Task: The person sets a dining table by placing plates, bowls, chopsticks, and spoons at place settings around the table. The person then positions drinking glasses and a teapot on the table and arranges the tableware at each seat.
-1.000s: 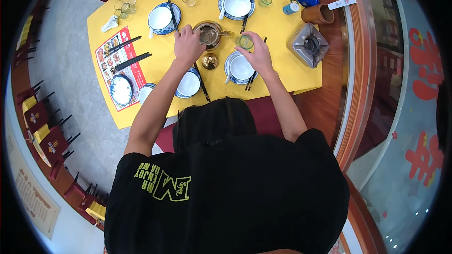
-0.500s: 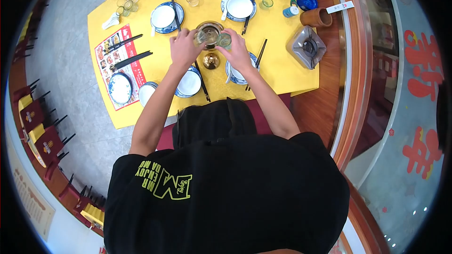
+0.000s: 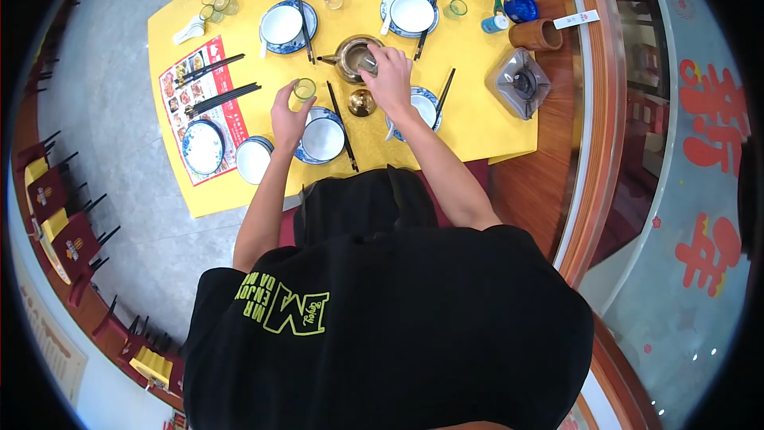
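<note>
My left hand [image 3: 288, 115] is closed round a small green-rimmed glass [image 3: 304, 89], just beyond a white bowl [image 3: 324, 139] on a blue-patterned plate. Over the uncovered metal teapot [image 3: 344, 62], my right hand [image 3: 390, 76] grips another glass [image 3: 368, 64], partly hidden by the fingers. The teapot's spout points left. Its round golden lid [image 3: 361, 102] lies on the yellow tablecloth [image 3: 469, 123], between my two hands. Black chopsticks [image 3: 342, 127] lie to the right of the near bowl.
Bowls on plates stand at several places, one bowl [image 3: 412, 13] at the far right. Several glasses [image 3: 220, 1] cluster at far left, above white spoons [image 3: 189, 29]. A red menu sheet [image 3: 225, 107] carries chopsticks and stacked plates [image 3: 204, 147]. A grey ashtray-like box [image 3: 518, 84] sits right.
My left hand has moved from the teapot, left and toward me, carrying its glass. My right hand has shifted slightly left, its glass still over the teapot.
</note>
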### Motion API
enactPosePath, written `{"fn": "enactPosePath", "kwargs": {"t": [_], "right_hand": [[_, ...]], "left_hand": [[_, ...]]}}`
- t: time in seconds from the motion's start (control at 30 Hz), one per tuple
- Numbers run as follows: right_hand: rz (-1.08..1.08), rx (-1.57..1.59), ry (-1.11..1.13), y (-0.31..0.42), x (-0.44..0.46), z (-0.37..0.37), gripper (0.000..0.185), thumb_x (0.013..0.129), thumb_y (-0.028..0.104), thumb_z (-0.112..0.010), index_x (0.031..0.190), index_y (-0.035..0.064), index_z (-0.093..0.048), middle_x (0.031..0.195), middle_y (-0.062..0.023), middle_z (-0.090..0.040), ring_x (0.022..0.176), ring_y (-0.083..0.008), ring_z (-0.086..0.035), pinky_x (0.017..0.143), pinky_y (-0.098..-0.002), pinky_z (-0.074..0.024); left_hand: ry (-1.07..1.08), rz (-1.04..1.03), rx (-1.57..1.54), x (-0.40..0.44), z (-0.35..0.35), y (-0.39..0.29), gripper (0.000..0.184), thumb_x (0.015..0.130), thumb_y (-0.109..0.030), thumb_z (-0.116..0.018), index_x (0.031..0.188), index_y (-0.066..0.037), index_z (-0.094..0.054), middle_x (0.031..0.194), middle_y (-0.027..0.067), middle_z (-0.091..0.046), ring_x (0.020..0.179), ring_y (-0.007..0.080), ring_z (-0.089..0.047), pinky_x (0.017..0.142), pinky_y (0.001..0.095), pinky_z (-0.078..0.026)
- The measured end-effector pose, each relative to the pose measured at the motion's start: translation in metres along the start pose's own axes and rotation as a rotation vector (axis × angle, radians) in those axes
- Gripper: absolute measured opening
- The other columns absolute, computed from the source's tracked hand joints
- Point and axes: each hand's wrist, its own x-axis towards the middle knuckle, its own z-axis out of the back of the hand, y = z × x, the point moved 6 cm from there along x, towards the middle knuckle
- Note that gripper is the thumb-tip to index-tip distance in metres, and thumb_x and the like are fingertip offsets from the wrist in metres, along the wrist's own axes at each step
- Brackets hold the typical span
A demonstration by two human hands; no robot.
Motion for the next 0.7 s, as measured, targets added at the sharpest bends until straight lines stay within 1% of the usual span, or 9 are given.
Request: {"fn": "enactPosePath", "kwargs": {"t": [0.23, 0.3, 0.43, 0.5, 0.53, 0.6, 0.63, 0.67, 0.7], "right_hand": [[0.075, -0.28, 0.18, 0.01, 0.017, -0.011, 0.047, 0.08, 0.012, -0.081, 0.126, 0.0074, -0.073, 0.116, -0.0139, -0.063, 0.116, -0.0301, -0.053, 0.1, -0.0428, -0.0394], [0.077, -0.559, 0.337, 0.01, 0.026, -0.025, 0.039, 0.079, 0.014, -0.079, 0.117, 0.0089, -0.075, 0.114, -0.0155, -0.065, 0.113, -0.0304, -0.054, 0.097, -0.0422, -0.04], [0.118, -0.689, 0.446, 0.012, 0.037, -0.031, 0.042, 0.086, 0.025, -0.081, 0.124, 0.0097, -0.07, 0.116, -0.0157, -0.066, 0.114, -0.0306, -0.057, 0.096, -0.0422, -0.0395], [0.113, -0.48, 0.422, 0.012, 0.038, -0.019, 0.051, 0.086, 0.025, -0.081, 0.132, 0.0084, -0.065, 0.115, -0.0182, -0.067, 0.112, -0.0335, -0.062, 0.095, -0.0453, -0.0431], [0.093, -0.482, 0.405, 0.009, 0.036, -0.012, 0.051, 0.086, 0.025, -0.081, 0.132, 0.0084, -0.065, 0.115, -0.0182, -0.067, 0.112, -0.0335, -0.062, 0.095, -0.0453, -0.0431], [0.026, -0.115, 0.286, 0.005, 0.026, 0.009, 0.056, 0.088, 0.024, -0.08, 0.136, 0.0052, -0.06, 0.119, -0.0209, -0.068, 0.111, -0.0378, -0.067, 0.093, -0.0501, -0.0485], [0.001, -0.006, 0.243, 0.004, 0.021, 0.02, 0.059, 0.088, 0.024, -0.082, 0.138, 0.0022, -0.059, 0.124, -0.0217, -0.068, 0.112, -0.0406, -0.068, 0.097, -0.0493, -0.0521], [-0.012, -0.005, 0.23, -0.001, 0.013, 0.023, 0.059, 0.088, 0.024, -0.082, 0.138, 0.0022, -0.059, 0.124, -0.0217, -0.068, 0.112, -0.0406, -0.068, 0.097, -0.0493, -0.0521], [-0.054, 0.139, 0.137, -0.009, 0.007, 0.029, 0.06, 0.087, 0.024, -0.083, 0.138, 0.002, -0.059, 0.124, -0.0205, -0.068, 0.114, -0.0406, -0.066, 0.101, -0.0477, -0.0511]], "left_hand": [[-0.012, 0.005, 0.029, 0.004, 0.004, 0.007, 0.054, 0.085, -0.018, -0.086, 0.132, -0.001, -0.068, 0.127, 0.02, -0.068, 0.119, 0.0365, -0.066, 0.103, 0.0433, -0.052], [-0.004, 0.002, 0.033, 0.004, 0.007, -0.002, 0.054, 0.085, -0.019, -0.086, 0.132, -0.001, -0.068, 0.126, 0.0198, -0.069, 0.119, 0.0363, -0.066, 0.103, 0.0433, -0.052], [0.002, -0.053, 0.033, 0.007, 0.011, -0.023, 0.055, 0.084, -0.024, -0.087, 0.13, -0.002, -0.068, 0.12, 0.0178, -0.071, 0.118, 0.0344, -0.066, 0.102, 0.0431, -0.052], [-0.013, -0.069, 0.051, 0.008, 0.01, -0.035, 0.055, 0.084, -0.025, -0.088, 0.129, -0.002, -0.068, 0.119, 0.017, -0.072, 0.115, 0.0334, -0.066, 0.1, 0.043, -0.052], [-0.034, -0.08, 0.065, 0.01, 0.007, -0.044, 0.055, 0.083, -0.027, -0.089, 0.128, -0.002, -0.068, 0.118, 0.0161, -0.072, 0.113, 0.0324, -0.066, 0.098, 0.0428, -0.051], [-0.014, -0.123, 0.078, 0.014, -0.002, -0.072, 0.056, 0.082, -0.03, -0.089, 0.125, -0.003, -0.068, 0.116, 0.0148, -0.072, 0.107, 0.0308, -0.066, 0.095, 0.0424, -0.051], [0.027, -0.13, 0.039, 0.016, -0.007, -0.089, 0.055, 0.082, -0.03, -0.089, 0.125, -0.003, -0.068, 0.115, 0.0145, -0.072, 0.107, 0.0306, -0.066, 0.095, 0.0424, -0.051], [0.065, -0.137, 0.002, 0.019, -0.014, -0.106, 0.055, 0.082, -0.03, -0.089, 0.124, -0.002, -0.068, 0.113, 0.0142, -0.071, 0.106, 0.0305, -0.066, 0.094, 0.0423, -0.051], [0.074, -0.166, -0.024, 0.022, -0.021, -0.124, 0.055, 0.081, -0.029, -0.089, 0.124, -0.002, -0.068, 0.111, 0.0139, -0.071, 0.104, 0.0302, -0.066, 0.094, 0.0422, -0.051]]}}
